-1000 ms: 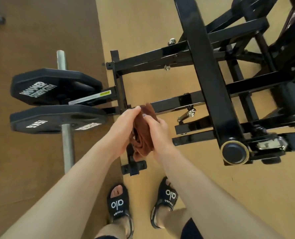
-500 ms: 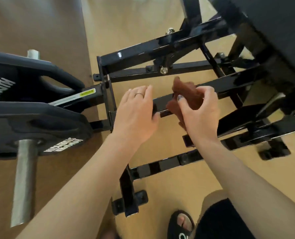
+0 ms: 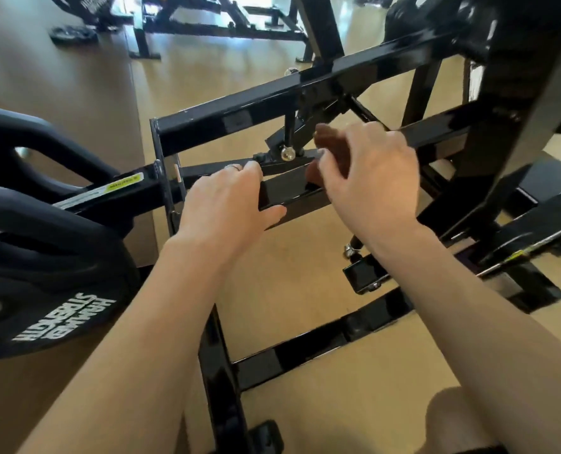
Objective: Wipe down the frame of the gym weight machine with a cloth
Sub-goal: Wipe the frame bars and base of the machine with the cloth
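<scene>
The black steel frame [image 3: 256, 106] of the weight machine fills the middle of the view, with several square bars crossing at different heights. My right hand [image 3: 374, 178] grips a bunched brown cloth [image 3: 329, 142] and holds it against a middle cross bar [image 3: 292, 188]. On that same bar, just left of the cloth, lies my left hand [image 3: 226, 204], fingers over the top and thumb at the front edge; a ring shows on one finger. Most of the cloth is hidden behind my right hand.
Two black weight plates [image 3: 43, 257] hang on a peg at the left, close to my left forearm. A silver knob [image 3: 287, 153] sticks out just above the bar. More black machines [image 3: 213, 18] stand at the back. Tan floor lies below, and my knee [image 3: 456, 421] shows at bottom right.
I have bent lower and closer to the frame. My right hand carried the cloth up onto the middle cross bar, and my left hand let go of the cloth and settled on the bar.
</scene>
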A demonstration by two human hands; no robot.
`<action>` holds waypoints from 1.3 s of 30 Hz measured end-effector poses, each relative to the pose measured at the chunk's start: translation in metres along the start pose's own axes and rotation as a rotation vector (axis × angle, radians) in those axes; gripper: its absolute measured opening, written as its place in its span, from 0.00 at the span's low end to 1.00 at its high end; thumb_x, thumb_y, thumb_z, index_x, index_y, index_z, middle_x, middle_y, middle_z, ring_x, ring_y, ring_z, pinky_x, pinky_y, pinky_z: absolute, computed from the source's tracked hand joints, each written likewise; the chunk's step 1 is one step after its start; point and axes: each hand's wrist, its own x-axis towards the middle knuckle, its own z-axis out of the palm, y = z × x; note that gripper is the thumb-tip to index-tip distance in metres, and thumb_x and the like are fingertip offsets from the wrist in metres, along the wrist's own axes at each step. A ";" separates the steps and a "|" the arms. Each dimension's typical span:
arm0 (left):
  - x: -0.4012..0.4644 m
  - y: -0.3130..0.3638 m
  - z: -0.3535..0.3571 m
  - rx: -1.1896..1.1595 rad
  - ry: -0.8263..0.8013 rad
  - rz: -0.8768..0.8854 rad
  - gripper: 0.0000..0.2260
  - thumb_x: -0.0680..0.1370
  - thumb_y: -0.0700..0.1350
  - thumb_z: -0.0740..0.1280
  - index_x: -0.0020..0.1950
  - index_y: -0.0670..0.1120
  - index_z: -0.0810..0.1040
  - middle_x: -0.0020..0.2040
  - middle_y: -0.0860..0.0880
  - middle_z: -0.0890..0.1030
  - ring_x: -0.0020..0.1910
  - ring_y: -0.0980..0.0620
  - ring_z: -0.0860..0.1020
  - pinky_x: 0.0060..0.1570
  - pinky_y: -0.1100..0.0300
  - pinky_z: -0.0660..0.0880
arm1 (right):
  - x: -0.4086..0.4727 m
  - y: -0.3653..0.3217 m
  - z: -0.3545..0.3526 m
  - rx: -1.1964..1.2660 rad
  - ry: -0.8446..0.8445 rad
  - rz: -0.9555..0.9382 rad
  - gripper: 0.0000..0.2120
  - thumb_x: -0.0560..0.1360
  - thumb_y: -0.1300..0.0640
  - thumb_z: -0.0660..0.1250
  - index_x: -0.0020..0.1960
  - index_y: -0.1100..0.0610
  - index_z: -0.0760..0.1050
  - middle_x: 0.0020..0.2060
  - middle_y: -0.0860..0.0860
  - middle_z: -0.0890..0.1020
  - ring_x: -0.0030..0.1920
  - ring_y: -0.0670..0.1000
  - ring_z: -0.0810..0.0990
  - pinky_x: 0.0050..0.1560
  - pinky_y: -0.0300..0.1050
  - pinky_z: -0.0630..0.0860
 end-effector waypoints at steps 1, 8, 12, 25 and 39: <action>0.000 0.001 0.000 0.006 -0.004 0.000 0.25 0.78 0.62 0.68 0.68 0.48 0.72 0.59 0.46 0.80 0.57 0.45 0.79 0.53 0.49 0.77 | -0.004 -0.002 0.000 -0.012 -0.067 -0.016 0.20 0.82 0.40 0.59 0.64 0.52 0.75 0.59 0.52 0.79 0.62 0.56 0.76 0.63 0.55 0.75; -0.003 0.002 0.000 0.026 0.010 -0.001 0.24 0.80 0.58 0.68 0.71 0.46 0.70 0.62 0.44 0.79 0.60 0.43 0.79 0.54 0.48 0.77 | -0.018 0.004 -0.007 -0.122 -0.233 -0.059 0.27 0.83 0.41 0.59 0.79 0.48 0.64 0.75 0.51 0.68 0.75 0.58 0.64 0.71 0.60 0.68; -0.007 0.003 0.003 0.017 0.034 -0.006 0.24 0.81 0.58 0.67 0.72 0.46 0.70 0.64 0.44 0.79 0.62 0.43 0.78 0.57 0.49 0.77 | 0.000 0.014 -0.015 0.060 -0.122 -0.019 0.23 0.82 0.48 0.66 0.75 0.50 0.68 0.66 0.53 0.78 0.68 0.57 0.72 0.65 0.55 0.77; -0.007 -0.012 0.007 -0.051 0.065 0.054 0.27 0.79 0.57 0.69 0.75 0.49 0.69 0.68 0.46 0.76 0.67 0.44 0.74 0.66 0.47 0.73 | 0.022 0.012 0.005 -0.259 -0.080 0.138 0.22 0.84 0.43 0.56 0.66 0.54 0.79 0.63 0.58 0.79 0.64 0.60 0.75 0.64 0.53 0.73; -0.036 -0.055 0.007 -0.044 0.048 -0.081 0.25 0.73 0.58 0.74 0.65 0.45 0.77 0.54 0.44 0.83 0.56 0.42 0.79 0.60 0.44 0.75 | -0.014 -0.036 0.019 -0.139 -0.029 -0.279 0.13 0.82 0.47 0.65 0.60 0.51 0.82 0.59 0.53 0.82 0.58 0.56 0.78 0.56 0.49 0.75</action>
